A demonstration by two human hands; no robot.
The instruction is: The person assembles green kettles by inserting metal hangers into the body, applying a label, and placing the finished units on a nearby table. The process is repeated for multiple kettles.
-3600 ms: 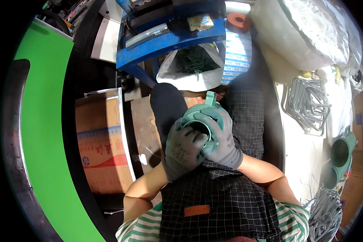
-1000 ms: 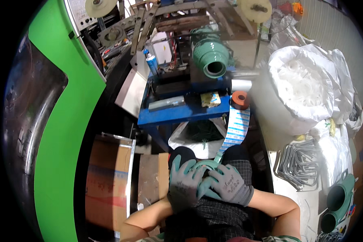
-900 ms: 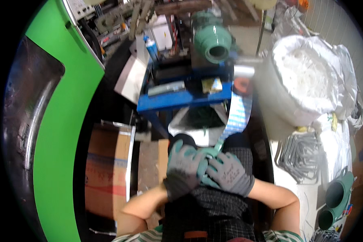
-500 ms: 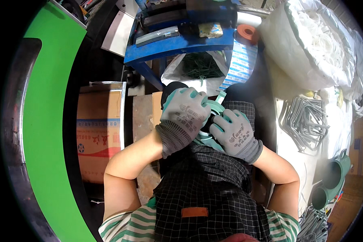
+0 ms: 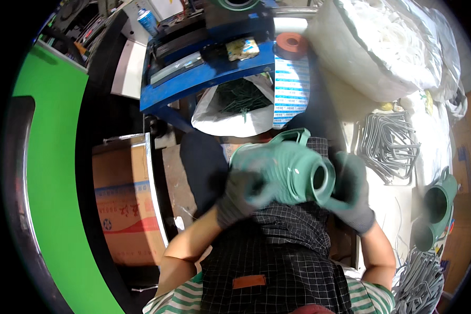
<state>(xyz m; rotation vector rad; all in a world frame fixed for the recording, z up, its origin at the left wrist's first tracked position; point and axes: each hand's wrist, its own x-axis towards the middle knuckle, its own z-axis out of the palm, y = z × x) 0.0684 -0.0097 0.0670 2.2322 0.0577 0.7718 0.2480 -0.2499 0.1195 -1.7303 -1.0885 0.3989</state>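
We have the green vessel lying on its side above our checked apron, with its round mouth turned toward the right. Our left hand is against its near left side; because of blur, we cannot tell if it clamps. Our right hand, fingers and thumb apart, is just beside the mouth, near the white surface.
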